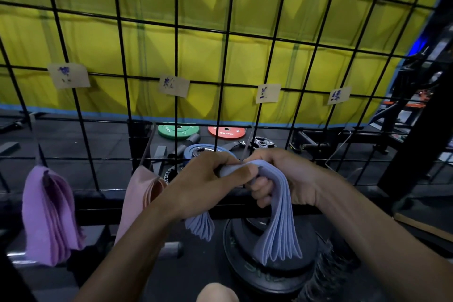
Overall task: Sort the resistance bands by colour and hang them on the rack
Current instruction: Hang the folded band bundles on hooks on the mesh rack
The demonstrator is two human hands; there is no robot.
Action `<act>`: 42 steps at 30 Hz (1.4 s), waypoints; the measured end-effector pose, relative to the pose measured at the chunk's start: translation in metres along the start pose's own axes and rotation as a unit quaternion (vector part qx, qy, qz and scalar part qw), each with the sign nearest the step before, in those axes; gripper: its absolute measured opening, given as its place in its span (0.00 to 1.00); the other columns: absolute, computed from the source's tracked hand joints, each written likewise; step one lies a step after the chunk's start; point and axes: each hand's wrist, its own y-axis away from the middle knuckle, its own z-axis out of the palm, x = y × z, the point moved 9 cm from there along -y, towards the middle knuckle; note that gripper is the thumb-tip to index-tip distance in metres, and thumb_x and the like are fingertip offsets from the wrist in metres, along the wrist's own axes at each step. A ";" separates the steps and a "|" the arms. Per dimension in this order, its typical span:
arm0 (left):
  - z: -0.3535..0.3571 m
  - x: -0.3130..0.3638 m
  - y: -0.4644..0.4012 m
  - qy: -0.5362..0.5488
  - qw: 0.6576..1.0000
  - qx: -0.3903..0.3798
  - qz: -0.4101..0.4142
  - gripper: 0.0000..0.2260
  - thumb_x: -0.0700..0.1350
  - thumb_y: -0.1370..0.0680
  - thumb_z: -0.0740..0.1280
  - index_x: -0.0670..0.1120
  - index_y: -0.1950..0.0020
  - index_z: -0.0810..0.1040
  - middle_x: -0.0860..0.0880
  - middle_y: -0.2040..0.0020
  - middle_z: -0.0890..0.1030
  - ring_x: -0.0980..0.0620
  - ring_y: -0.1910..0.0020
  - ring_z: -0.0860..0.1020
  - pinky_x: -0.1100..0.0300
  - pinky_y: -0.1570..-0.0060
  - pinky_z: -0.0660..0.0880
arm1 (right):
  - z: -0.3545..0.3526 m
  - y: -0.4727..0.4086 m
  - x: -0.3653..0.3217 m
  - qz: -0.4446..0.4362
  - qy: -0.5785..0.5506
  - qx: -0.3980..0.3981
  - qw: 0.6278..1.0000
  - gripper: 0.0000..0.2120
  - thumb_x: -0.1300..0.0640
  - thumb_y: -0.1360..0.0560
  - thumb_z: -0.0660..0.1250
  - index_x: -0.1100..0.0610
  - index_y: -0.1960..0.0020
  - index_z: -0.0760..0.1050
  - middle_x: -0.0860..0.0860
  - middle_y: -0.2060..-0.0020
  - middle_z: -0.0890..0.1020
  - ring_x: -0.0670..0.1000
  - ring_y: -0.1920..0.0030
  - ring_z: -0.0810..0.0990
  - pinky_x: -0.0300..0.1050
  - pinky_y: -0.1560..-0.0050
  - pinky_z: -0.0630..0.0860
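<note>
1. A yellow padded wall point(220, 32) fills the upper two thirds of the frame, with a blue strip along its base.
2. In front of it stands the rack point(176, 56), a black wire grid that spans the whole width of the frame.
3. A stack of black weight plates point(245, 252) sits on the floor at lower centre, partly behind the hanging bands.
4. A bunch of purple bands point(49, 216) hangs from the grid at lower left; a bunch of pink bands point(137, 198) hangs just to its right.
5. The blue bands point(282, 223) are at centre, held up close to the grid and draped down on both sides of the hands, the longer fall on the right.
6. The left hand point(203, 184) grips the top fold of the blue bands, its fingers curled over them.
7. The right hand point(282, 179) clamps the same bunch from the other side, fingers point(262, 186) wrapped tight around the layers.
8. Behind the grid, on the dark floor at centre, lie a green plate point(178, 130), a red plate point(226, 132) and a blue plate point(206, 151).
9. Four paper labels are fixed to the grid in a row across the middle: one at left point(69, 75), one at centre point(174, 85), and two at right point(268, 92) point(338, 95), each with handwritten marks.
10. A bare knee point(217, 293) shows at the bottom edge.
</note>
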 end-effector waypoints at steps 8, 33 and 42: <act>-0.003 -0.004 0.000 -0.002 1.000 -0.020 -0.003 0.20 0.66 0.25 0.68 0.49 0.52 0.82 0.43 0.58 0.80 0.54 0.63 0.75 0.52 0.60 0.71 | -0.001 0.003 -0.015 -0.080 0.114 0.048 0.989 0.17 0.58 0.17 0.57 0.55 0.64 0.72 0.46 0.75 0.73 0.42 0.77 0.68 0.35 0.74 0.64; 0.030 -0.030 0.000 0.204 0.960 -0.038 -0.186 0.14 0.51 0.19 0.65 0.42 0.46 0.85 0.43 0.50 0.87 0.44 0.52 0.85 0.52 0.50 0.77 | -0.007 0.066 0.001 -0.349 0.431 0.223 0.802 0.23 0.46 0.17 0.59 0.44 0.23 0.62 0.40 0.29 0.72 0.43 0.29 0.71 0.54 0.32 0.71; 0.030 -0.028 0.002 0.234 0.959 -0.048 -0.150 0.15 0.49 0.17 0.64 0.38 0.53 0.77 0.44 0.68 0.73 0.49 0.72 0.69 0.56 0.67 0.69 | 0.015 0.066 0.003 -0.385 0.540 0.267 0.700 0.17 0.53 0.18 0.52 0.49 0.29 0.63 0.49 0.41 0.78 0.50 0.43 0.78 0.51 0.43 0.75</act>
